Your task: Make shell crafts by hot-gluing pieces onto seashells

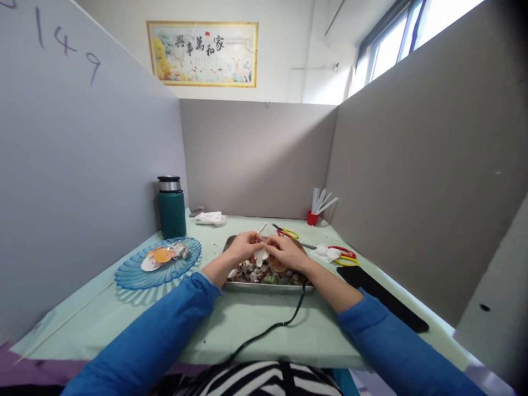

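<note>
Both hands meet above a metal tray [268,288] filled with small shells [258,273]. My left hand [244,246] is closed in a pinch, its fingertips on a white shell [261,254]. From the other side my right hand [285,251] pinches the same shell, fingertips almost touching those of the left. The fingers cover the shell's upper part. A thin white stick [263,227] shows just behind the fingertips; whether a hand holds it I cannot tell.
Left stand a blue scalloped plate [134,279] with larger shells and a green bottle [172,212]. Scissors [287,233], red-and-yellow-handled scissors [347,256], crumpled tissue [326,253], a red cup [312,219] of white sticks and a black flat object [381,297] lie right. A black cable [272,328] crosses the front.
</note>
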Demonstrator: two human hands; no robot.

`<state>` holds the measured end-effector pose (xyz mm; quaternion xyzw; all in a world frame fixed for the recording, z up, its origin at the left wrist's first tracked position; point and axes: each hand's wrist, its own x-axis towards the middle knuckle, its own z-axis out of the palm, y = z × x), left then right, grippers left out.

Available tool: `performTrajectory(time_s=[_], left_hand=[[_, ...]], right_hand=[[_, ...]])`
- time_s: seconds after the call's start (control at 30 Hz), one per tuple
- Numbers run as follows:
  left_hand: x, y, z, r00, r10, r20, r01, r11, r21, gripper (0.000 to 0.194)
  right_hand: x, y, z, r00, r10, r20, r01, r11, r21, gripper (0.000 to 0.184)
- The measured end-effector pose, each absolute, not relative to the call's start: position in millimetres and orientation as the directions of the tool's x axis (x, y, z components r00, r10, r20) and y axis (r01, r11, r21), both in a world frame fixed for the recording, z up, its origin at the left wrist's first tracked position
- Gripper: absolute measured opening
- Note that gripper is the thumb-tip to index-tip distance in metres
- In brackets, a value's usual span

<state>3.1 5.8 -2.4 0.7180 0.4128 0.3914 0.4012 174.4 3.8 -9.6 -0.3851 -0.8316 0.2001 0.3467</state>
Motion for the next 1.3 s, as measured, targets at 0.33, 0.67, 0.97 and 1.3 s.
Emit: performTrajectory(time_s=[0.33, 0.67, 0.97, 1.3], left_hand=[[4.5, 4.4, -1.2, 0.333, 0.919, 0.211, 0.279, -0.310, 0.909, 0.027], [3.6, 7.6, -4.3, 0.334, 0.915, 0.226, 0.275, -0.324, 0.905, 0.025], [2.6, 8.8, -5.1, 0.349, 0.904, 0.246, 0.272, -0.349, 0.897, 0.024], [2.3, 10.0, -5.3, 0.356, 0.901, 0.249, 0.269, -0.354, 0.896, 0.020]], right_hand=[[174.1, 1.5, -7.1, -0.448, 0.786, 0.426, 0.514, 0.616, -0.597, 0.020], [174.1, 1.7, -6.3, -0.439, 0.773, 0.458, 0.541, 0.635, -0.552, 0.019], [174.3, 3.5, -8.9, -0.454, 0.773, 0.442, 0.536, 0.634, -0.558, 0.019], [174.2, 2.9, -8.6, -0.464, 0.760, 0.455, 0.539, 0.650, -0.536, 0.019]])
